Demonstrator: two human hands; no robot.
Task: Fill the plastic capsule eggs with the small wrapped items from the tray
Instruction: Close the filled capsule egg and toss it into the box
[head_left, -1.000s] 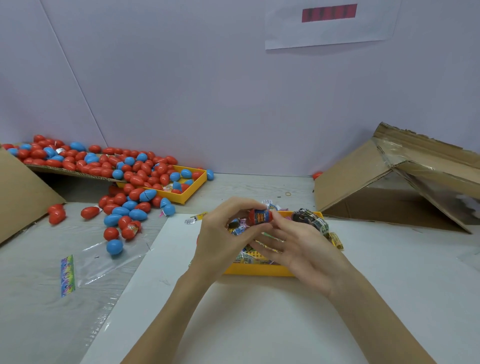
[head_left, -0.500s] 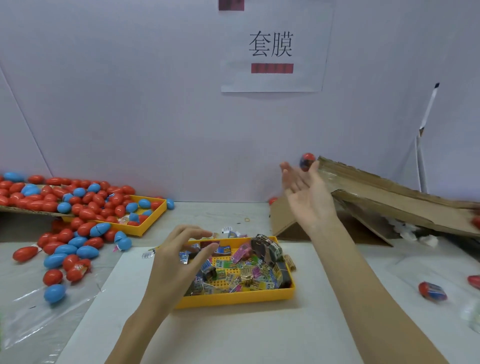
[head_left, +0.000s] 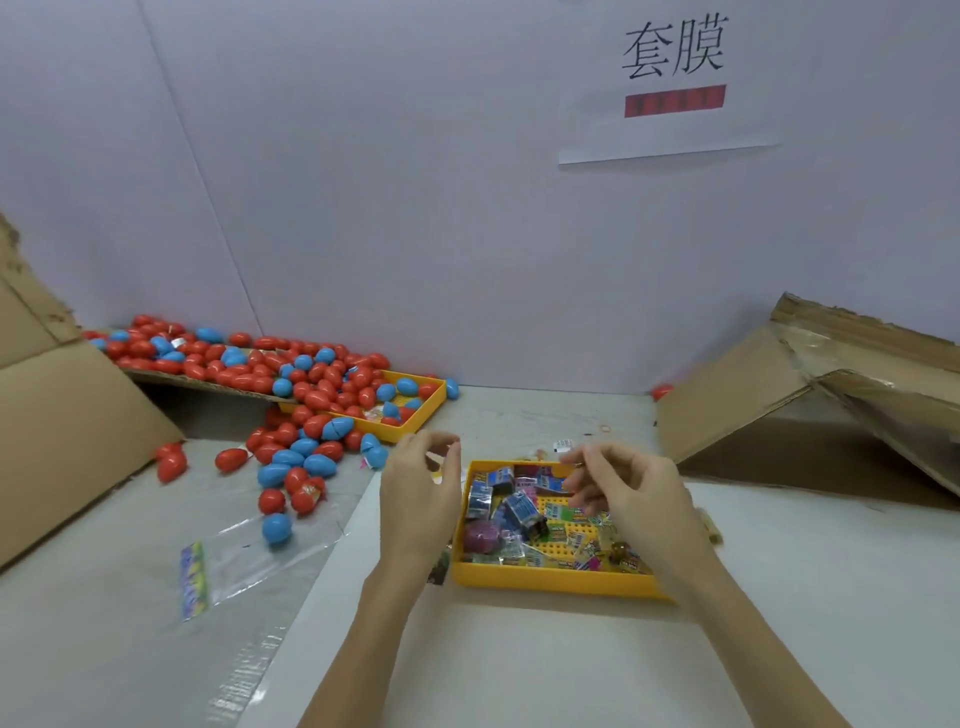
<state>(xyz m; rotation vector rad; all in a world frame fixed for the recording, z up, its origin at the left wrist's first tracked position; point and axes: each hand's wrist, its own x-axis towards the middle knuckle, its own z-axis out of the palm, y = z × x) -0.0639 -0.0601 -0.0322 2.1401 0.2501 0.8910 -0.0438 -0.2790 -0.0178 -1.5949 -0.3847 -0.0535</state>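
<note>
meanwhile, both hands hover empty over the desk (head_left: 519, 665), the left hand (head_left: 415, 499) and right hand (head_left: 631, 501) in a loose, half-curled grip above the yellow tray (head_left: 550, 581) of wrapped items (head_left: 522, 512), best pinched singly before reaching for the capsule eggs (head_left: 306, 395) heaped far left.

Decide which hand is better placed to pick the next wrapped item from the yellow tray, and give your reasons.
Right, probably. The right hand hovers directly above the small wrapped items in the yellow plastic tray, fingers loosely curled and empty. The left hand sits beside the tray's left edge.
</note>
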